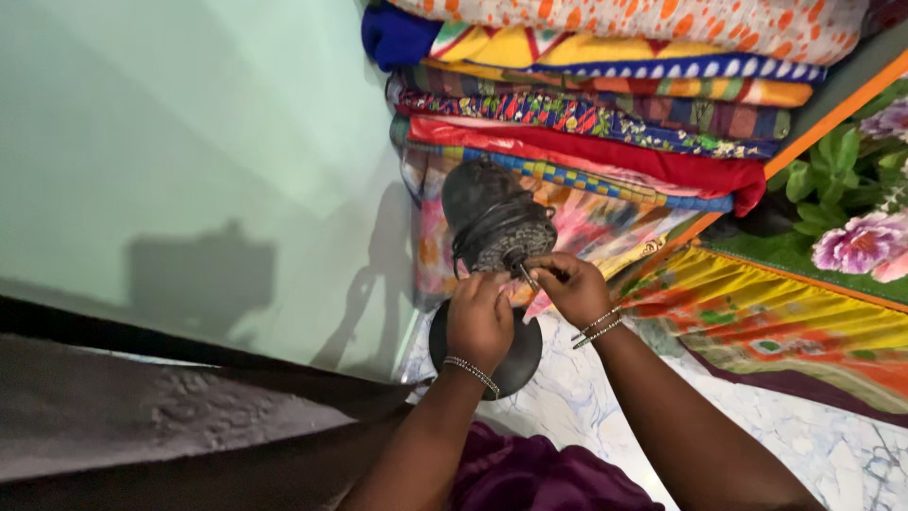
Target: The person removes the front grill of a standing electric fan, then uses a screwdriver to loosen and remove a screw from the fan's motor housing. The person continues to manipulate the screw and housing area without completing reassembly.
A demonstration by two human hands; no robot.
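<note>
Head view, from the left: a pale green wall [170, 142] fills that side, with a dark shadow cast on it, and a dark grey cloth [142, 416] runs across the lower left corner. Near the middle stands a dark metal stand fan: its round black base [515, 364] rests on the white marbled floor [813, 426], and its dusty motor head [497, 222], wound with a black cord, rises just above the hands. The left hand [480, 317] is closed, fingers curled around the fan's neck just under the motor head, a beaded bangle on the wrist. Just beside it, touching or nearly touching, the right hand [570, 289] is pinched shut on a thin metal tool [526, 275], whose tip points at the underside of the motor head; I cannot tell what kind of tool it is. Two thin bangles sit on that wrist. Below the forearms, purple fabric [530, 473] shows at the bottom edge. Behind the fan, a stack of folded, brightly patterned cloths [605, 104] is piled against the wall, red, blue, yellow and orange among them. Further right, a yellow and green printed cloth [776, 317] lies spread on the floor, and at the far right a green covering with large pink flowers [856, 241] shows, edged in orange.
</note>
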